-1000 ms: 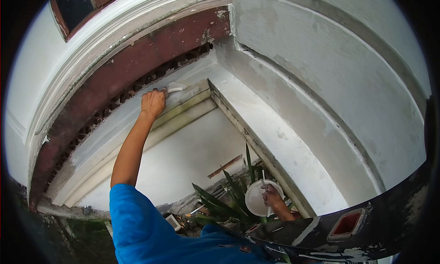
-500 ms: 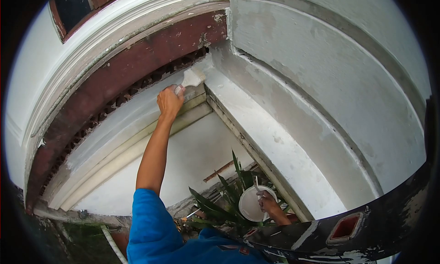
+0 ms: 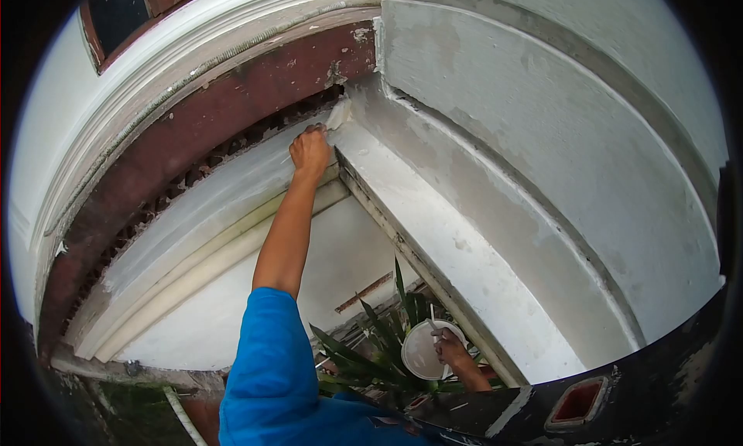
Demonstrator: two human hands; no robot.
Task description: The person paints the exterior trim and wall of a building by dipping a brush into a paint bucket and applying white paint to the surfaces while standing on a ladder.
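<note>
My left hand, at the end of the outstretched arm in a blue sleeve, is closed around the handle of a paintbrush. The pale bristles touch the inner corner where the ledge below the red-brown beam meets the grey wall. Lower down, my right hand is closed on a thin pale handle across the mouth of a white bucket. Whitish paint seems to be inside it. Fingers of my right hand partly cover the bucket's right side.
The red-brown beam crosses the upper left above a broken, ragged gap. A white-coated ledge slopes along the grey wall. Leafy plants stand beside the bucket. A black, paint-marked bar curves across the lower right.
My left hand has moved right and slightly up, carrying the brush deeper into the corner, and the brush has turned more upright. My right hand and the bucket stay nearly in place.
</note>
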